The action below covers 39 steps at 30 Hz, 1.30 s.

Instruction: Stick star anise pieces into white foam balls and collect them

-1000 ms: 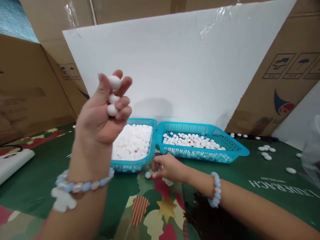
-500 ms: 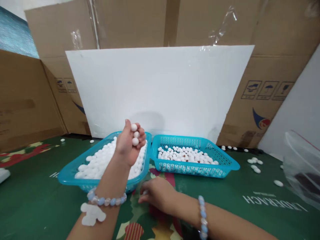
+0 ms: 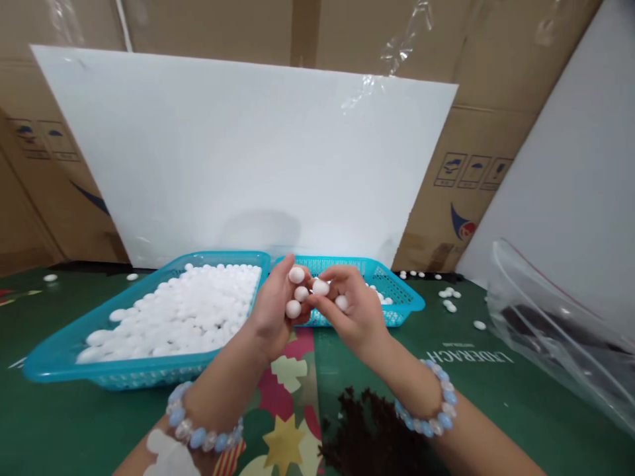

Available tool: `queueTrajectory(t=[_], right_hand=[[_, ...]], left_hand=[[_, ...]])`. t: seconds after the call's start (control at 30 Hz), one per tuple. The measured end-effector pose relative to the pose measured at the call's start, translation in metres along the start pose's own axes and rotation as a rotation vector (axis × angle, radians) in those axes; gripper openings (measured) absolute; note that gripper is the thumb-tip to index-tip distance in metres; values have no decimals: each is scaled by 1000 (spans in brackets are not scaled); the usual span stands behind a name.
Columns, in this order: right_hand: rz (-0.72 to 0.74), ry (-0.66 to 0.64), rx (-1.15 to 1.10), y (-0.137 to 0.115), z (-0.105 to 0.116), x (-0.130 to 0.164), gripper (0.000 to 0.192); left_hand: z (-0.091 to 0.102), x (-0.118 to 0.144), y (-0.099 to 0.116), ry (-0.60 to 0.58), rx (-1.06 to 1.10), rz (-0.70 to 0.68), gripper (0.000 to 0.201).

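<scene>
My left hand (image 3: 268, 311) is turned palm up, its fingers curled round three small white balls (image 3: 294, 309). Close beside it, my right hand (image 3: 361, 317) pinches a white ball (image 3: 321, 287) between thumb and fingertips, and a second one (image 3: 342, 302) rests against its palm. Below and left of the hands stands a blue plastic basket (image 3: 54, 367) heaped with larger white balls (image 3: 173, 314). Behind the hands is another blue basket (image 3: 409, 301) holding smaller white balls, partly hidden by them. Dark brown bristly pieces (image 3: 367, 430) lie in a pile under my right forearm.
A clear plastic bag (image 3: 510, 281) with dark contents stands at the right. Several loose white balls (image 3: 449, 293) lie on the green printed table covering (image 3: 476, 390). A white board (image 3: 238, 145) leans on cardboard (image 3: 347, 46) at the back.
My right hand has risen from the table to my left hand, with white balls now visible in it. The view has shifted right, bringing the brown pile into sight.
</scene>
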State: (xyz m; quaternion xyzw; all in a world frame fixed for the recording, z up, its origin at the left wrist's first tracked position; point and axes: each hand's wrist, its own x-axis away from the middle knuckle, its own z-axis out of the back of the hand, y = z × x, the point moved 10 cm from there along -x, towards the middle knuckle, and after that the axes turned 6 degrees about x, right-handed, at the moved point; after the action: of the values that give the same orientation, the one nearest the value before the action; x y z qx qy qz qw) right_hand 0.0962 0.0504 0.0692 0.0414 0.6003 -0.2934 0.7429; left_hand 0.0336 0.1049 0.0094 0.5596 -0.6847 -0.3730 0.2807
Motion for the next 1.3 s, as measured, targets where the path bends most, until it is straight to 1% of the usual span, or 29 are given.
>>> queueTrajectory(t=[0.07, 0.13, 0.23, 0.33, 0.43, 0.5, 0.57, 0.63, 0.8, 0.87, 0.97, 1.07, 1.17, 1.23, 1.3], right_hand=[[43, 41, 84, -3, 6, -1, 9], [98, 62, 140, -7, 10, -2, 16], [153, 73, 210, -10, 13, -2, 26], [168, 69, 326, -9, 11, 0, 34], [148, 67, 400, -7, 9, 2, 38], [97, 34, 376, -2, 5, 2, 35], [30, -13, 285, 3, 2, 1, 30], [-12, -32, 169, 6, 2, 1, 24], [40, -89, -119, -3, 0, 3, 22], [22, -102, -198, -4, -1, 4, 20], [-10, -70, -195, -4, 2, 4, 15], [67, 25, -149, -13, 12, 5, 12], [106, 93, -62, -17, 17, 6, 12], [100, 83, -36, -15, 16, 6, 13], [66, 35, -37, -11, 11, 6, 15]], left_hand=[[-5, 2, -3, -15, -24, 12, 26], [-9, 4, -4, -31, -44, 20, 23], [-10, 7, -3, -24, -68, 11, 22], [-8, 7, -1, -7, -100, -13, 21], [-5, 5, -1, 14, -124, -27, 17], [-2, 4, -1, 44, -137, -40, 13], [0, 3, 2, 71, -148, -62, 12], [2, 2, 5, 86, -145, -88, 15], [1, 3, 10, 96, -109, -118, 17], [1, 5, 12, 115, -92, -125, 19], [4, 9, 13, 160, -50, -154, 23], [6, 11, 12, 191, 1, -189, 24], [10, 10, 4, 229, 19, -174, 24], [14, 9, -2, 258, 7, -164, 25], [16, 9, -4, 271, -12, -175, 26]])
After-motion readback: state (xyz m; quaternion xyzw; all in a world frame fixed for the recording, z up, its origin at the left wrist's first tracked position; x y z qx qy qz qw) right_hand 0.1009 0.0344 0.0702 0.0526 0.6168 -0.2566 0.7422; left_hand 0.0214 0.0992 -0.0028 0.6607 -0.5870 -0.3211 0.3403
